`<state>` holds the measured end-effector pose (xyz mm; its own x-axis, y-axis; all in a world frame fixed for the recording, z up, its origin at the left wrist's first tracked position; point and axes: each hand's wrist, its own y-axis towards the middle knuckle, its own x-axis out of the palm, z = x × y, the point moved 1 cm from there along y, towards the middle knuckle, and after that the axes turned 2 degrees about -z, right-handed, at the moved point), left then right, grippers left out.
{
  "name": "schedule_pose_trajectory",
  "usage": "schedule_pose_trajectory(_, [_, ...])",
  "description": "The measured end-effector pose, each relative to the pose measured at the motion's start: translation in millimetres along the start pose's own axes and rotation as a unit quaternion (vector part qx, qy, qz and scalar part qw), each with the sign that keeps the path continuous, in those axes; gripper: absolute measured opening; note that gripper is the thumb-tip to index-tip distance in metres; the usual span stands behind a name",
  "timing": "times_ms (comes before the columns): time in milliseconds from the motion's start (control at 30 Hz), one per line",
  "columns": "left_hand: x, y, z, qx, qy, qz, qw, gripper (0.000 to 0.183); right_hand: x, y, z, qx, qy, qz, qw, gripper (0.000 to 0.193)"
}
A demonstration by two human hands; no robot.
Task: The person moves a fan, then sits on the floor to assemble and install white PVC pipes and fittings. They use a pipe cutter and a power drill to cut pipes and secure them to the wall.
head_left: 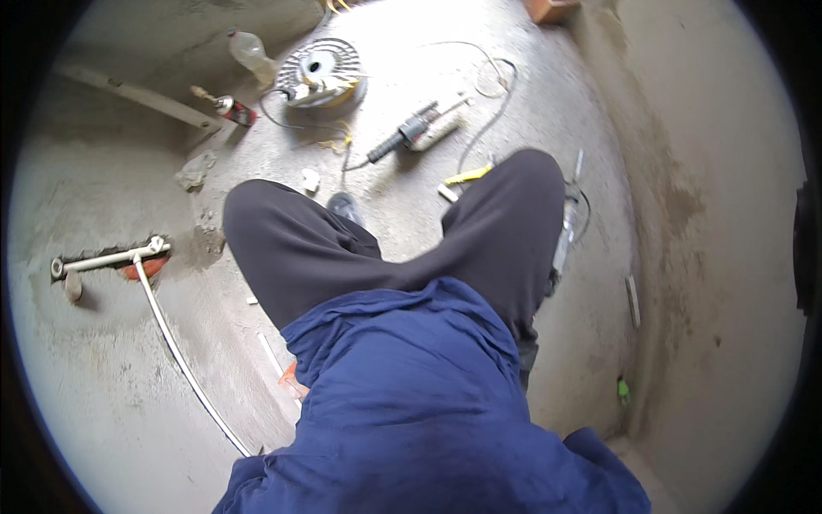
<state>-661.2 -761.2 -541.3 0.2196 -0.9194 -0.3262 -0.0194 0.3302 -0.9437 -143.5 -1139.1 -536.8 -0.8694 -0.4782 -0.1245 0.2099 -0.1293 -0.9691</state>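
Note:
Neither of my hands shows; only the blue sleeves (604, 467) on both sides of my blue shirt (411, 403) reach the lower edge. My dark trousers (291, 240) spread with bent knees over the concrete floor. Beyond my knees lies a corded power tool (411, 133) with a black and red body and a long bit. A yellow-handled tool (469, 176) rests just past my right knee. Beside that knee's outer side is a long pale tool (565, 227), partly covered by my leg.
At the back left stand a round cable reel (330, 56), a clear plastic bottle (248, 50) and a red-and-black can (235, 110). White pipes (163, 321) run along the left wall. A green object (623, 391) lies by the right wall (711, 214). Cords trail over the floor.

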Motion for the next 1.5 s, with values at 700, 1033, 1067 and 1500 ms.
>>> schedule_pose_trajectory(700, [5,5,-18,-0.028,-0.183,0.013,0.983,0.036,-160,24,-121,-0.078,0.175,0.130,0.973,0.031])
schedule_pose_trajectory(1033, [-46,122,-16,0.173,0.149,-0.195,0.954,0.038,-140,27,-105,-0.047,0.164,0.143,0.975,0.035])
schedule_pose_trajectory(1067, [-75,143,-7,0.225,0.205,-0.206,0.930,0.039,-138,27,-96,-0.032,0.161,0.143,0.976,0.035])
schedule_pose_trajectory(1500, [-258,265,154,0.230,0.080,0.320,0.916,0.038,-389,-131,-1,-0.204,0.276,0.504,0.793,0.032])
